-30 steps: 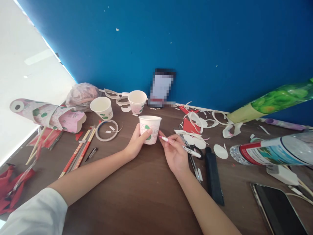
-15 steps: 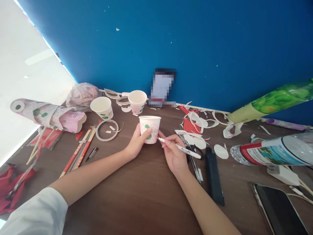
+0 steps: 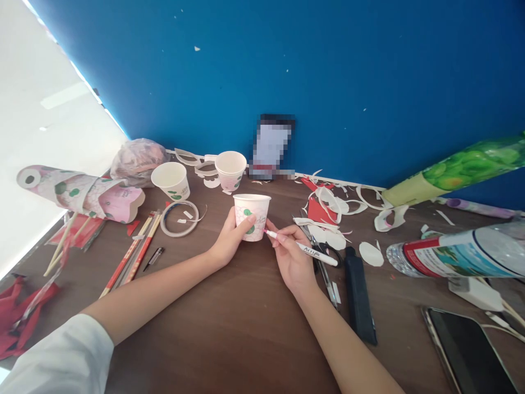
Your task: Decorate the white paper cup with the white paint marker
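My left hand (image 3: 229, 241) is closed around the left side of a white paper cup (image 3: 255, 212) printed with green leaves and pink lines, its thumb across the front. The cup is upright, rim uppermost. Between the fingers of my right hand (image 3: 293, 260) is a white acrylic marker (image 3: 315, 253) with a pink tip. That tip meets the cup's lower right side, or comes very near it; I cannot tell which. Behind the held cup stand another paper cup (image 3: 168, 178) and what looks like a small stack of cups (image 3: 231, 169).
A tape roll (image 3: 164, 220), chopsticks (image 3: 133, 251) and a joined cup piece (image 3: 82, 191) lie left. Paper scraps (image 3: 334, 202), scissors (image 3: 336, 257) and a black case (image 3: 359, 295) are right. Farther right lie a water bottle (image 3: 455, 254) and a phone (image 3: 471, 350). A blue wall (image 3: 205, 82) rises behind.
The cup seems turned very slightly in my left hand, its print shifted a little to the right. The marker has barely moved with my right hand.
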Action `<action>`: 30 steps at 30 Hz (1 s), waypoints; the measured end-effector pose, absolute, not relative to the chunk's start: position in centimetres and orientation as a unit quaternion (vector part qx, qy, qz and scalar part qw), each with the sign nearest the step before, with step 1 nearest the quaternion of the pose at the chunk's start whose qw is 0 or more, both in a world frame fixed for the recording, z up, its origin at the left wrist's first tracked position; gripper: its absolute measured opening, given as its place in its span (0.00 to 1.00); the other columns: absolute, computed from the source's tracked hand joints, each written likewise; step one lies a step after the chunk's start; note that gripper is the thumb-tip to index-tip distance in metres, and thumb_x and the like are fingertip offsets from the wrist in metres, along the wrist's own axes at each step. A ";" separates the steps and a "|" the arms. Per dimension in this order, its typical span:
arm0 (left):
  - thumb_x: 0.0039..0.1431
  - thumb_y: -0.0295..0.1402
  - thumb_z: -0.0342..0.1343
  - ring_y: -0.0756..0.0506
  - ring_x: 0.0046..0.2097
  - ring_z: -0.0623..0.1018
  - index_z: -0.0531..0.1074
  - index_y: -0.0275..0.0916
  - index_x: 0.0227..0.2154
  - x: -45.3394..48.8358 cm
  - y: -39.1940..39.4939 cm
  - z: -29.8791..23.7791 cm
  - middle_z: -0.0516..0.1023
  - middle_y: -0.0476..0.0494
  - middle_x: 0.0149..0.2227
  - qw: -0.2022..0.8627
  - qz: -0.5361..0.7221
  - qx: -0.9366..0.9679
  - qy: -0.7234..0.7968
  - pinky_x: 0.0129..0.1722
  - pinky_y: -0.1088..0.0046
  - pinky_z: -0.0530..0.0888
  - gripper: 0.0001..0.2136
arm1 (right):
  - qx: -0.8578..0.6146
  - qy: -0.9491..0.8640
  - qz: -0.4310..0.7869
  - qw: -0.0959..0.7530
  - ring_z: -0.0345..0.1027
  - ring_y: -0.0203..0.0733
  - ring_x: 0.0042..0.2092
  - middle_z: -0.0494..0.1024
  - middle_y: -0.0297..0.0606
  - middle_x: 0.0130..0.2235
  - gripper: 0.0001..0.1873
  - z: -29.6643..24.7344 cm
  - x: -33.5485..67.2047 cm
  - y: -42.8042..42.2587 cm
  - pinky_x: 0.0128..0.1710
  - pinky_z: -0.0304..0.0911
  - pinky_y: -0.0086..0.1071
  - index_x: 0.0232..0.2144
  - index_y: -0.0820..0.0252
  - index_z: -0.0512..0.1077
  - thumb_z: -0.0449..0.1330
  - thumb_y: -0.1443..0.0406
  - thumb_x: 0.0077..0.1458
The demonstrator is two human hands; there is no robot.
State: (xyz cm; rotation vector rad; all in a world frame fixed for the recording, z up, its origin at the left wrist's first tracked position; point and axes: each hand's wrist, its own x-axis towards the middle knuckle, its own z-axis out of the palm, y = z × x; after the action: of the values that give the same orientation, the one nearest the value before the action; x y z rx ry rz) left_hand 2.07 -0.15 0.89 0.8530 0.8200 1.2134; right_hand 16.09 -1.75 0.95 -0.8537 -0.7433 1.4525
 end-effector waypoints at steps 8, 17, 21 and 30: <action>0.55 0.46 0.58 0.41 0.40 0.78 0.63 0.39 0.44 2.1 -0.1 1.0 0.79 0.43 0.34 0.659 0.536 0.387 0.358 0.41 0.64 0.71 0.20 | -0.369 -0.314 0.632 0.605 0.76 0.46 0.45 0.69 0.26 0.16 0.06 0.8 16.1 -1.8 0.62 0.55 0.49 0.20 0.53 0.71 0.65 0.68 0.43; 0.54 0.45 0.59 0.42 0.40 0.78 0.63 0.38 0.44 2.2 -0.2 1.1 0.79 0.43 0.35 0.665 0.541 0.366 0.360 0.41 0.65 0.71 0.20 | -0.367 -0.297 0.644 0.601 0.76 0.45 0.44 0.68 0.26 0.16 0.06 0.9 16.3 -1.7 0.61 0.56 0.49 0.19 0.53 0.71 0.65 0.67 0.43; 0.51 0.46 0.61 0.41 0.42 0.78 0.66 0.37 0.41 2.2 -0.1 1.1 0.79 0.42 0.38 0.675 0.546 0.335 0.367 0.42 0.65 0.71 0.21 | -0.362 -0.290 0.643 0.609 0.76 0.43 0.42 0.68 0.26 0.16 0.06 0.9 16.4 -1.7 0.62 0.54 0.49 0.20 0.53 0.71 0.64 0.67 0.43; 0.52 0.47 0.59 0.41 0.44 0.78 0.65 0.38 0.39 2.3 0.1 1.0 0.78 0.43 0.36 0.679 0.551 0.315 0.368 0.43 0.65 0.71 0.19 | -0.362 -0.306 0.649 0.595 0.75 0.46 0.45 0.68 0.26 0.16 0.06 0.9 16.3 -1.7 0.64 0.50 0.50 0.19 0.52 0.71 0.65 0.67 0.43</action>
State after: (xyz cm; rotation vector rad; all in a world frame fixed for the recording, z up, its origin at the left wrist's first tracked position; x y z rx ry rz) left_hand 2.31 0.06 1.04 0.7083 0.8264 1.2383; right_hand 16.35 -1.71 0.89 -0.8401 -0.7101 1.5083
